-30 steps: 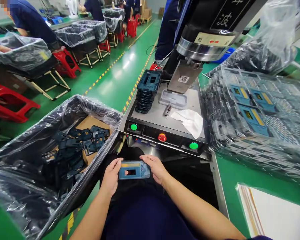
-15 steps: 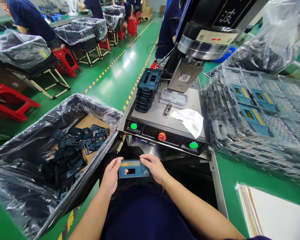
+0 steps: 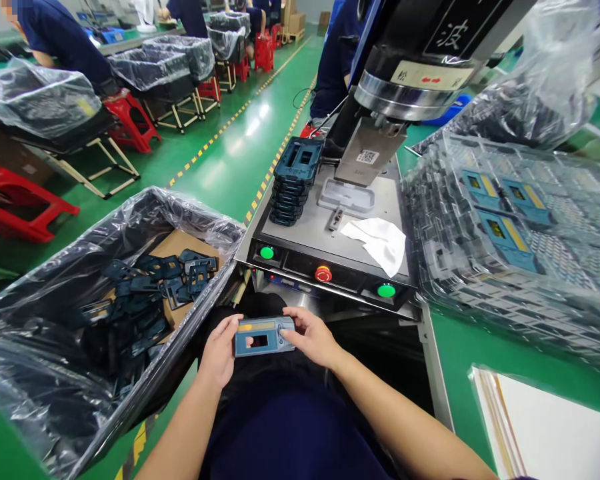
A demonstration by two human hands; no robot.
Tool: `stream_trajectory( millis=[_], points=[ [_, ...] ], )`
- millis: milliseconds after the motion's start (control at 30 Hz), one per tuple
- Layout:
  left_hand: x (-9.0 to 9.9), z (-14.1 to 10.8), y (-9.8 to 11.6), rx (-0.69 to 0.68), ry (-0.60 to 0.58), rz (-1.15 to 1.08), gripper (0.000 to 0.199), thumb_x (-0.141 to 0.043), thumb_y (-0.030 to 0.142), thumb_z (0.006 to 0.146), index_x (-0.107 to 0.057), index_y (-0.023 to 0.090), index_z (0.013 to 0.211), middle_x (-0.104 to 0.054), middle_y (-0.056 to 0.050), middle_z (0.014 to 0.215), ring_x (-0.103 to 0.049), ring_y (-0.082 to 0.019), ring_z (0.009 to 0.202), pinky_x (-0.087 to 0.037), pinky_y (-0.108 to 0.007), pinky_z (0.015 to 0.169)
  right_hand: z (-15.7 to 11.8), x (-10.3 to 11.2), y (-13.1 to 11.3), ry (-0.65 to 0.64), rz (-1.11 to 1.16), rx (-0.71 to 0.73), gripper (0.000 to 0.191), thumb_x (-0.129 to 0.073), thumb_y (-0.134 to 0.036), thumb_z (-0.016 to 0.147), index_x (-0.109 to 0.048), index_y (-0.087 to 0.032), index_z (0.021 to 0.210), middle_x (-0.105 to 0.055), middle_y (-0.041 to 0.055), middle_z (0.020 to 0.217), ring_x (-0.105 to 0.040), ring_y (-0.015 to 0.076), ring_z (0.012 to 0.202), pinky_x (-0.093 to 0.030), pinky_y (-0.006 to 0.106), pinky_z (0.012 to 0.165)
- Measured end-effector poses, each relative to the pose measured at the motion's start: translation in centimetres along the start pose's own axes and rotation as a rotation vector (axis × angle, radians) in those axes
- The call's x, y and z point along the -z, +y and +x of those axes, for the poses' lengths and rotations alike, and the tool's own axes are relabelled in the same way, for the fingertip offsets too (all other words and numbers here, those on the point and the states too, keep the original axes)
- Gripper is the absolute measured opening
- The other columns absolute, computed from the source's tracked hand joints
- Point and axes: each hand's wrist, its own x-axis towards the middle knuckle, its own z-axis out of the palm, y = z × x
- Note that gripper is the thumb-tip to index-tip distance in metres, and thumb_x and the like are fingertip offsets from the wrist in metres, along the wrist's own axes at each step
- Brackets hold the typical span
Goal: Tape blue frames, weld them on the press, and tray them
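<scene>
My left hand (image 3: 221, 351) and right hand (image 3: 312, 338) closed on both ends of a blue plastic frame (image 3: 264, 337), with a plastic-lined bin (image 3: 60, 280) just to their left.

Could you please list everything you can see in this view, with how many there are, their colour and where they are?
blue plastic frame: one, blue with yellow strip, between both hands
frame stack: one, dark blue, on the machine's plate
steel plate: one, grey, below the press head
press head: one, steel and black, above the plate
fixture: one, pale grey, on the plate
cloth: one, white, on the plate
green buttons: two, front panel
stop button: one, red, front panel
lined bin: one, black, left, holding dark blue frames
clear tray stack: one, right, with blue parts
paper stack: one, white, lower right
stools: several, red, left and along the aisle
left hand: one, on the frame's left
right hand: one, on the frame's right
</scene>
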Motion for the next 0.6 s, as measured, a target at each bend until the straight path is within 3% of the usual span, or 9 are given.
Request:
stream_trajectory(
  millis=[100,200,333,433,533,600],
  points=[
    [0.0,0.1,0.0,-0.01,0.005,0.003,0.054,-0.077,0.048,0.066,-0.061,0.015,0.105,-0.066,-0.001,0.075,-0.063,-0.014,0.058,-0.051,-0.026,0.056,-0.6,1.1,-0.5,-0.116,-0.185,0.209,0.071,-0.071,-0.038,0.073,-0.046,-0.022,0.138,-0.045,0.0148,0.14,-0.053,0.0264,0.118,-0.05,0.039,0.09],
    [-0.2,-0.1,0.1,-0.013,-0.007,-0.003,0.055,-0.078,0.048,0.064,-0.062,0.015,0.104,-0.065,-0.001,0.074,-0.062,-0.013,0.057,-0.05,-0.025,0.056,-1.2,1.9,-1.0,-0.201,-0.392,0.322,0.083,-0.073,-0.032,0.071,-0.038,-0.021,0.144,-0.032,0.0161,0.151,-0.037,0.0302,0.136,-0.037,0.046,0.108],
    [-0.3,-0.4,-0.1,0.017,-0.008,-0.019,0.056,-0.082,0.045,0.061,-0.064,0.014,0.105,-0.067,-0.002,0.077,-0.062,-0.014,0.06,-0.051,-0.024,0.056,-1.9,2.5,-1.7,-0.223,-0.584,0.416,0.082,-0.075,-0.035,0.069,-0.041,-0.019,0.142,-0.042,0.0166,0.145,-0.044,0.0299,0.13,-0.037,0.044,0.107],
    [-0.3,0.0,-0.5,0.041,-0.046,-0.029,0.056,-0.083,0.043,0.06,-0.065,0.016,0.106,-0.07,-0.004,0.091,-0.066,-0.018,0.079,-0.055,-0.026,0.068,-2.0,3.5,-2.2,-0.222,-0.691,0.508,0.078,-0.071,-0.043,0.07,-0.043,-0.02,0.139,-0.049,0.0144,0.139,-0.052,0.0276,0.12,-0.042,0.041,0.1],
    [0.1,0.9,-1.0,0.095,-0.158,-0.024,0.065,-0.082,0.049,0.061,-0.062,0.018,0.114,-0.071,-0.006,0.101,-0.066,-0.021,0.088,-0.056,-0.029,0.073,-2.0,5.7,-2.9,-0.186,-0.804,0.591,0.07,-0.065,-0.046,0.074,-0.045,-0.02,0.136,-0.053,0.0135,0.134,-0.056,0.0256,0.111,-0.045,0.038,0.093],
    [0.8,1.9,-1.3,0.119,-0.139,0.005,0.076,-0.085,0.053,0.053,-0.06,0.019,0.116,-0.072,-0.008,0.102,-0.066,-0.023,0.085,-0.057,-0.031,0.069,-2.2,7.9,-3.8,-0.098,-0.846,0.638,0.067,-0.063,-0.047,0.075,-0.047,-0.02,0.134,-0.055,0.0137,0.132,-0.057,0.0259,0.11,-0.045,0.038,0.092]
  ],
)
